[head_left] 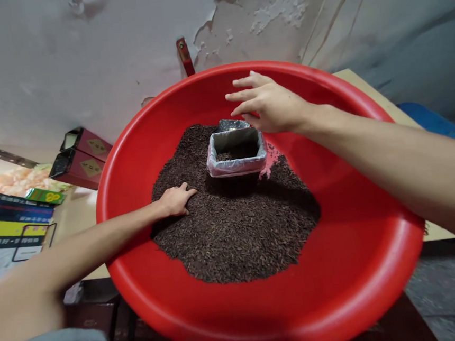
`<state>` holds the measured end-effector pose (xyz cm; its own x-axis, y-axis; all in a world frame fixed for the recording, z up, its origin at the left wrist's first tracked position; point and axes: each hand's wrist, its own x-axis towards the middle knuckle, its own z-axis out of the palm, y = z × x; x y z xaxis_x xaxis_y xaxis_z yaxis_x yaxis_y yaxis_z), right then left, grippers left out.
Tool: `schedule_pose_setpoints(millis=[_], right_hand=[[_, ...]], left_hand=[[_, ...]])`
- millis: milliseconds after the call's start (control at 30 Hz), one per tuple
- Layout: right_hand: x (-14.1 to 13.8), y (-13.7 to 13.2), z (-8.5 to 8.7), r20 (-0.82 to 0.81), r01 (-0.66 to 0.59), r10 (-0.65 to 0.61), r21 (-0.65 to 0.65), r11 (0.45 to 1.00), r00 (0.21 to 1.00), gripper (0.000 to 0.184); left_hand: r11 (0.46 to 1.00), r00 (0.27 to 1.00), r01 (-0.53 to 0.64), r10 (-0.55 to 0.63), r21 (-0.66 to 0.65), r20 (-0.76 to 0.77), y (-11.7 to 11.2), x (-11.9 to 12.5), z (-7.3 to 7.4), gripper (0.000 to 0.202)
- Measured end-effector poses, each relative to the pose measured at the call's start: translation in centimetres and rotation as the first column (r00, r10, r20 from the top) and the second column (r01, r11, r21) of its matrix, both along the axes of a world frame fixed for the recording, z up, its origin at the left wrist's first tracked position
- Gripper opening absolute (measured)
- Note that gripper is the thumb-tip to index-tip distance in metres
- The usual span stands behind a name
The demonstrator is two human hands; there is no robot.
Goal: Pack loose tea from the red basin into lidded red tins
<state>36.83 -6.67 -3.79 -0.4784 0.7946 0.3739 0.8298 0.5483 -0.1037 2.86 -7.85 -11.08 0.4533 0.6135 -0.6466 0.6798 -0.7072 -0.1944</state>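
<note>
A heap of dark brown dried bits [240, 227], looking like loose tea leaves, covers the bottom of a wide red basin [359, 265]. On the heap stands a small box [240, 167] lined with a clear plastic bag, with some of the dark bits inside. My left hand [176, 200] rests on the heap to the left of the box, its fingers apart and the tips partly hidden in the bits. Above the box's right rear corner my right hand [271, 102] hovers with spread fingers, holding nothing. A dark shiny flap [233, 125] shows behind the box.
Dark red boxes [85, 160] stand left of the basin, near a green and yellow packet [45, 196] and a printed blue, yellow and white carton [13, 231]. A peeling wall [152, 34] rises behind. Under the basin is a pale tabletop [363, 87].
</note>
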Motion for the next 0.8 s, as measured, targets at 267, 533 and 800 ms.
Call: schedule_pose_setpoints(millis=[267, 533, 800], right_hand=[[0.0, 0.4, -0.3, 0.149, 0.325, -0.309, -0.100, 0.940, 0.939, 0.040], [1.3, 1.4, -0.4, 0.239, 0.480, -0.423, -0.294, 0.827, 0.874, 0.036], [1.9, 1.9, -0.4, 0.259, 0.469, -0.396, -0.362, 0.806, 0.881, 0.039]], left_hand=[[0.998, 0.998, 0.050, -0.049, -0.035, 0.030, 1.0, -0.2, 0.4, 0.074], [0.994, 0.944, -0.068, 0.035, 0.090, 0.328, 2.9, 3.2, 7.5, 0.059], [0.993, 0.715, 0.005, -0.083, 0.114, 0.694, 3.8, 10.9, 16.3, 0.047]])
